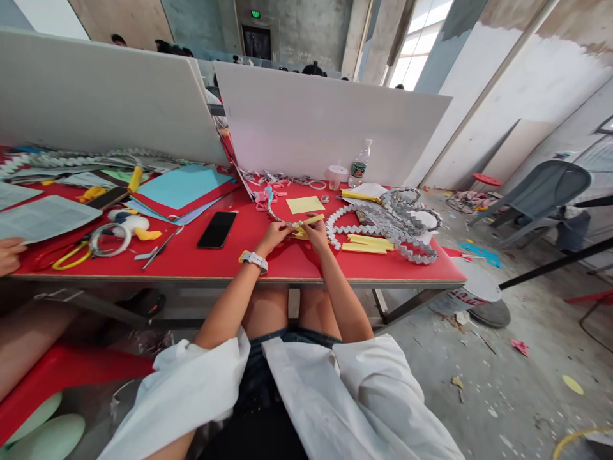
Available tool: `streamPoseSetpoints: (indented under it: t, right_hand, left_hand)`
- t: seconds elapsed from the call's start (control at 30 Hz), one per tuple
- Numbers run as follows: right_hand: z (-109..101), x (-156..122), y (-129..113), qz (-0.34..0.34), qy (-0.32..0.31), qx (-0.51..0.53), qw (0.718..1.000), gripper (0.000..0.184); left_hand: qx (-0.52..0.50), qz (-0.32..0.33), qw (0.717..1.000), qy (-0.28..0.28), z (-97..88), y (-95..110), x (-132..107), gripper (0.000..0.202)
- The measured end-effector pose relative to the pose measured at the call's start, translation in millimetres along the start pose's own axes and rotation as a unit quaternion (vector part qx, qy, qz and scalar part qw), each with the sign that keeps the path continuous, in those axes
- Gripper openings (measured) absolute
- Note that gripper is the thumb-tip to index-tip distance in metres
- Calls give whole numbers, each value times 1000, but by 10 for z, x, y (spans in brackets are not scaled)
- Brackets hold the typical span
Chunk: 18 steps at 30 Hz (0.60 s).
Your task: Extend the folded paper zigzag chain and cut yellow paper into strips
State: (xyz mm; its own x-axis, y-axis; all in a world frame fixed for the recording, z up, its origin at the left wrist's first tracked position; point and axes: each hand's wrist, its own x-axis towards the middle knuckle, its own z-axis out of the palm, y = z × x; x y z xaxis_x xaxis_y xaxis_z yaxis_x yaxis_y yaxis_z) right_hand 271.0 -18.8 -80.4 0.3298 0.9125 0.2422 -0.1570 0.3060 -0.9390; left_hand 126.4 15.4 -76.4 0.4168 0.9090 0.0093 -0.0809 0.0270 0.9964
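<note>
— Concrete walls, a dusty floor littered with scraps, and a long red surface (191, 262) fenced by white partition boards (311, 121). What lies on it?

— A black smartphone (217, 229) lies flat just left of the hands. A pale yellow paper sheet (305, 204) lies beyond them. A grey zigzag folded paper chain (383, 223) curls at the right end, with a clear plastic bottle (359, 166) standing behind it. A grey plastic chair (546, 191) stands on the floor further right.

— And the hands?

— The left hand (275, 235), a white wristwatch (253, 260) on its wrist, and the right hand (317, 235) meet near the front edge. Both pinch a narrow yellow paper strip (306, 223) between fingertips, low over the red top.

— How does the strip look?

— Thin and bright yellow, slanting up to the right. Its folds are too small to tell.

— Any writing?

— The bottle's green label and the red letters on a white bucket (472, 294) under the surface are unreadable. A green sign (255, 13) glows above the far door.
</note>
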Motion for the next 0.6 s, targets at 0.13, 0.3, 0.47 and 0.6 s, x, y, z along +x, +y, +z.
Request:
streamPoseSetpoints:
  t: [0.13,0.3,0.47,0.6]
  right_hand:
    - [-10,1,-16,-1,13,12,1000,43]
    - [-12,-23,-30,1,6,25,1000,45]
    - [-20,-31,-26,1,5,45,999,44]
    - [-23,-13,-28,8,5,59,998,44]
  left_hand:
    - [-80,31,996,38,-125,239,-23,35]
    - [-154,111,978,83,-437,739,-87,37]
    - [-106,160,974,122,-473,905,-120,38]
    - [-17,179,975,133,-401,749,-143,30]
